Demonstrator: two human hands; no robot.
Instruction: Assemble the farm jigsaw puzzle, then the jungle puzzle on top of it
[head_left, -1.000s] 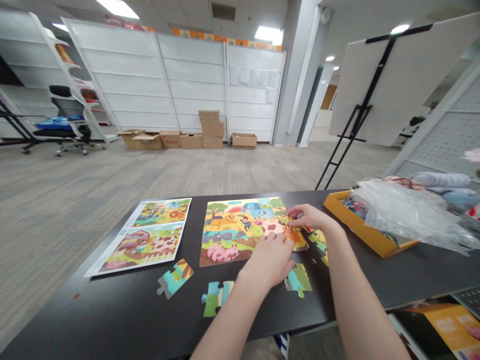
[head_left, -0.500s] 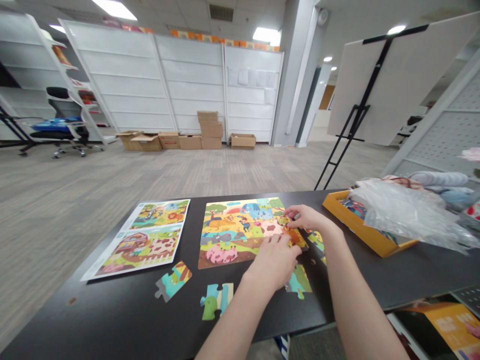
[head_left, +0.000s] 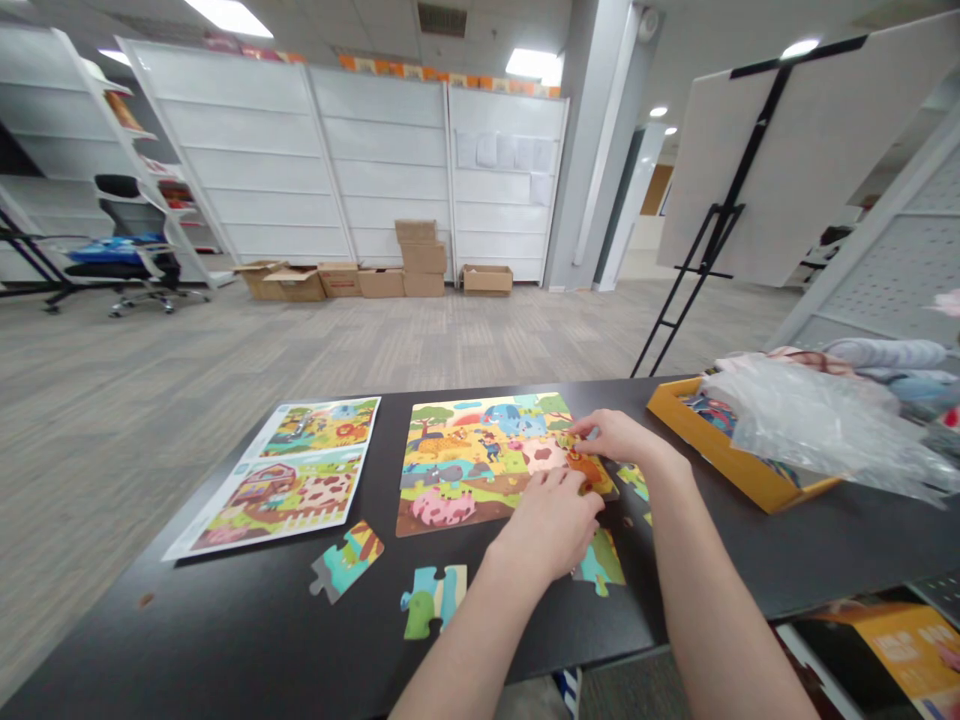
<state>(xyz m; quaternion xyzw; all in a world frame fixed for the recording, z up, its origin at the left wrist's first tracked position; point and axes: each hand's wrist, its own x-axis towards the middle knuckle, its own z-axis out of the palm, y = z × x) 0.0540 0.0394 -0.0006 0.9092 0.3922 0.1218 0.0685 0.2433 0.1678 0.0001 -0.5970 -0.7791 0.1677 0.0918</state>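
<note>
A jigsaw puzzle (head_left: 450,470) of animals lies on the black table, mostly joined. My right hand (head_left: 616,440) reaches in from the right, its bent fingers on the upper edge of a lion puzzle piece (head_left: 592,468) at the puzzle's right side. From below, my left hand (head_left: 551,520) rests over the puzzle's lower right, thumb and forefinger closed at the same piece's lower edge; its fingertips are partly hidden. Loose pieces lie around: a grey-and-teal piece (head_left: 348,562), a blue-and-green piece (head_left: 433,602), a green-and-teal piece (head_left: 602,562) beside my left hand, and a yellow-green piece (head_left: 634,480) behind my right wrist.
A printed picture sheet (head_left: 285,470) lies left of the puzzle. On the right stands a yellow box (head_left: 727,455) with clear plastic wrap (head_left: 817,420) over it. The table's front edge is near me; an easel (head_left: 712,240) stands beyond.
Both hands stay at the lion piece with barely any movement. The view has shifted very slightly.
</note>
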